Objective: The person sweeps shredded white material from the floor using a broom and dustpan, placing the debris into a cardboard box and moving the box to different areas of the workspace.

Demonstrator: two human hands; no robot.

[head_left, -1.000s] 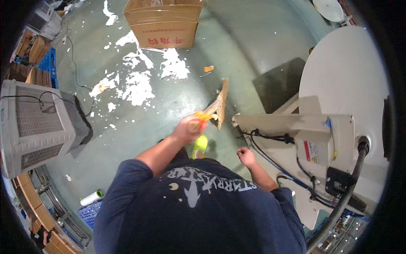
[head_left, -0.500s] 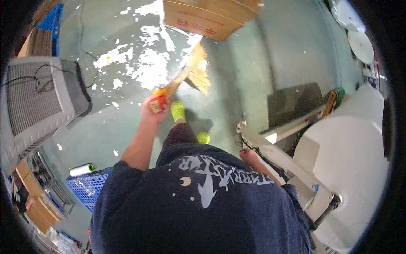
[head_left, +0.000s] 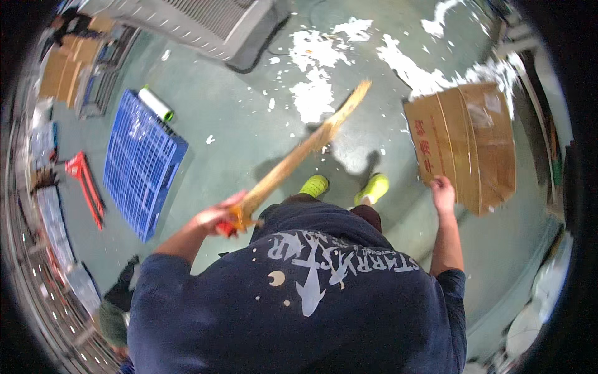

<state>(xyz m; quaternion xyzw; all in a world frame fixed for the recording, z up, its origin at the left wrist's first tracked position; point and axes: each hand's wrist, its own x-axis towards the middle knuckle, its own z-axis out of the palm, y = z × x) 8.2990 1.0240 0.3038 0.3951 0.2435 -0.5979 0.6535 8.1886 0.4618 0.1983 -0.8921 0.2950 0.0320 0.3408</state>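
My left hand (head_left: 215, 218) is closed round the red and yellow handle of a straw broom (head_left: 293, 157). The broom slants up and away to the right, seen nearly edge-on. On the right, my right hand (head_left: 443, 192) pinches the near edge of a large brown cardboard box (head_left: 464, 143). Its fingertips partly vanish against the cardboard. White scraps (head_left: 314, 90) lie scattered over the green floor beyond the broom's tip, and more white scraps (head_left: 414, 75) lie along the far side of the box.
A blue plastic pallet (head_left: 140, 165) stands to the left, a white roll (head_left: 154, 103) at its far edge. Beyond it is a red-handled tool (head_left: 89, 190). A grey ribbed machine housing (head_left: 218, 31) stands ahead. Another person (head_left: 112, 321) is at lower left.
My view has turned left, so the box now appears at right. My right hand has come from beside the white machine to the box. The broom has swung nearly edge-on, still in my left hand.
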